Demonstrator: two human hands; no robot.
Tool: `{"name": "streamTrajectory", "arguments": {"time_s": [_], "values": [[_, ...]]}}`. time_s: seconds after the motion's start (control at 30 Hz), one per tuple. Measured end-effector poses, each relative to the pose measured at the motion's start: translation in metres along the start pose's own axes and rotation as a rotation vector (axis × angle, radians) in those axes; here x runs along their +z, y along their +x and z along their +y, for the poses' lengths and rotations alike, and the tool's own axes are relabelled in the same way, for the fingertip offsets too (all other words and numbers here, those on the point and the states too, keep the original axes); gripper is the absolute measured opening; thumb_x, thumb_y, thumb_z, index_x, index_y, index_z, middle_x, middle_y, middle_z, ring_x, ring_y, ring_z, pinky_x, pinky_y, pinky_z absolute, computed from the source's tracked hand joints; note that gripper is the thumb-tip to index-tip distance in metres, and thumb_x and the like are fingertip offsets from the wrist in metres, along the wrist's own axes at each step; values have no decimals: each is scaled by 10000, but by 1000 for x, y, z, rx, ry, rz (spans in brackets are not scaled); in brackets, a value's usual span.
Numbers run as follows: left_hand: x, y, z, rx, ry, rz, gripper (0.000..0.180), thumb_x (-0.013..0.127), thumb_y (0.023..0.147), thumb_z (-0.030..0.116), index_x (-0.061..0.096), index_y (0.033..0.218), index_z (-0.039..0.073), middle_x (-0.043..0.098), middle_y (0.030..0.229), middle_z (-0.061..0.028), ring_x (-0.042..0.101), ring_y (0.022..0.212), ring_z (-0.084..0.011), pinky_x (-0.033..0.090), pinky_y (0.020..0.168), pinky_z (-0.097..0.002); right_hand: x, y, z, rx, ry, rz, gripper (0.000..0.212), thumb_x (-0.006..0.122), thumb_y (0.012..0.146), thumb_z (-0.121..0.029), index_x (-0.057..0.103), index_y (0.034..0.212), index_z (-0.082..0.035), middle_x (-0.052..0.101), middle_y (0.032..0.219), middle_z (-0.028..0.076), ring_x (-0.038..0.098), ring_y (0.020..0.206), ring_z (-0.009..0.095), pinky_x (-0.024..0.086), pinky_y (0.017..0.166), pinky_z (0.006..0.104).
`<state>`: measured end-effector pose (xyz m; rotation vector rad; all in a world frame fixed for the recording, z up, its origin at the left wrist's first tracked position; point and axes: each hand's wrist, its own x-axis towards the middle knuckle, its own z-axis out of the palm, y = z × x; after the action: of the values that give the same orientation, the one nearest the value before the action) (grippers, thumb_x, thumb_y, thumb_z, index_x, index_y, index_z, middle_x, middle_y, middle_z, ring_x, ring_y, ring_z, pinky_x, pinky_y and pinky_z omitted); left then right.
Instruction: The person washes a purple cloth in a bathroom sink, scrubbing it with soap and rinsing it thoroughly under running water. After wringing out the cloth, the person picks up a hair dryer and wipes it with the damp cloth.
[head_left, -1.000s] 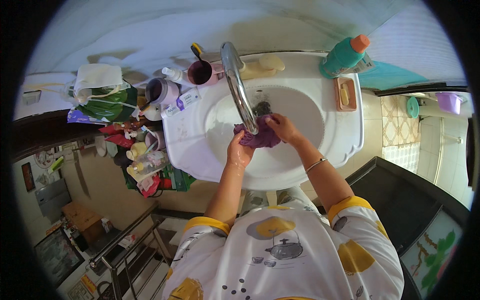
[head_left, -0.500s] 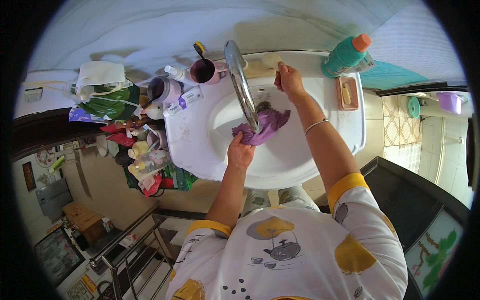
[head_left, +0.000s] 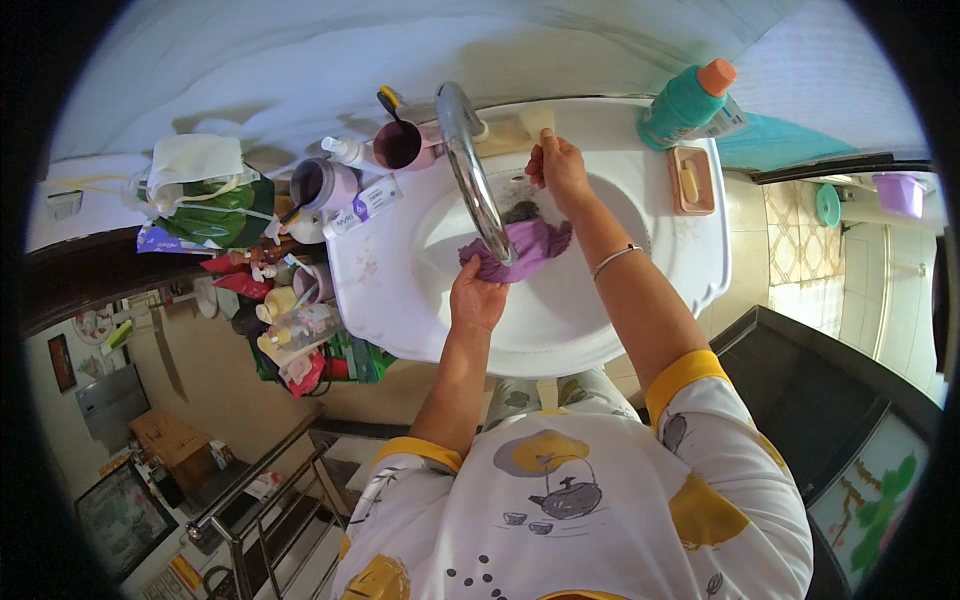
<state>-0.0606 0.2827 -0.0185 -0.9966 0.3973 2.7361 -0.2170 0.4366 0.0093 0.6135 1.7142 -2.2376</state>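
Observation:
In the white washbasin point(head_left: 580, 318), my left hand point(head_left: 480, 299) grips a crumpled purple cloth point(head_left: 538, 247) under the curved chrome faucet point(head_left: 466, 165). The cloth looks wet and spreads rightward from my fingers. My right hand point(head_left: 560, 172) is closed above the back of the bowl. Its fingertips meet the edge of a pale cream piece point(head_left: 535, 120) on the back ledge; whether something is pinched there is hidden. A dark, tangled-looking patch point(head_left: 521, 212) shows on the bowl wall behind the cloth.
Left of the faucet stand a pink cup point(head_left: 402, 146) with a toothbrush, a second cup point(head_left: 327, 184) and a boxed tube point(head_left: 363, 206). A teal bottle point(head_left: 684, 108) and a soap dish point(head_left: 692, 181) occupy the right rim. A metal railing point(head_left: 262, 467) is at lower left.
My right hand has shifted slightly left and its fingers have turned up toward the pale piece. The left hand and cloth have moved slightly left. The whole view has tilted a little.

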Motion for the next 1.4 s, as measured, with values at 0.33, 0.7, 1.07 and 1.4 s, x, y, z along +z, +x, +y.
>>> {"name": "streamTrajectory", "arguments": {"time_s": [0.33, 0.7, 1.07, 1.4], "values": [[-1, -2, -5, -16, 20, 57, 273, 410, 888, 120, 543, 1125, 92, 551, 1224, -83, 459, 1198, -242, 304, 1046, -434, 13, 5, 11, -26, 117, 37, 417, 390, 954, -370, 496, 699, -58, 533, 544, 58, 477, 421, 142, 380, 400, 275], [5, -7, -7, -28, 26, 38, 278, 398, 905, 134, 532, 1143, 87, 544, 1236, -83, 435, 1219, -242, 273, 1063, -428, 8, 4, 1, 28, 41, 10, 404, 379, 943, -365, 506, 728, -47, 556, 574, 82, 488, 441, 152, 393, 426, 279], [4, -2, -8, -20, 39, 6, 266, 407, 915, 143, 547, 1131, 75, 563, 1210, -80, 466, 1192, -239, 292, 1055, -424, 1, 8, 5, 30, 5, -58, 450, 348, 945, -409, 517, 737, -47, 571, 579, 72, 515, 445, 151, 398, 415, 284], [4, 2, -13, 43, 212, 214, 268, 391, 919, 167, 512, 1141, 82, 570, 1174, -82, 522, 1111, -240, 364, 1006, -420, -21, -27, 65, -404, -746, 15, 380, 493, 900, -366, 592, 981, -9, 638, 807, 164, 623, 770, 335, 495, 702, 394]]}}
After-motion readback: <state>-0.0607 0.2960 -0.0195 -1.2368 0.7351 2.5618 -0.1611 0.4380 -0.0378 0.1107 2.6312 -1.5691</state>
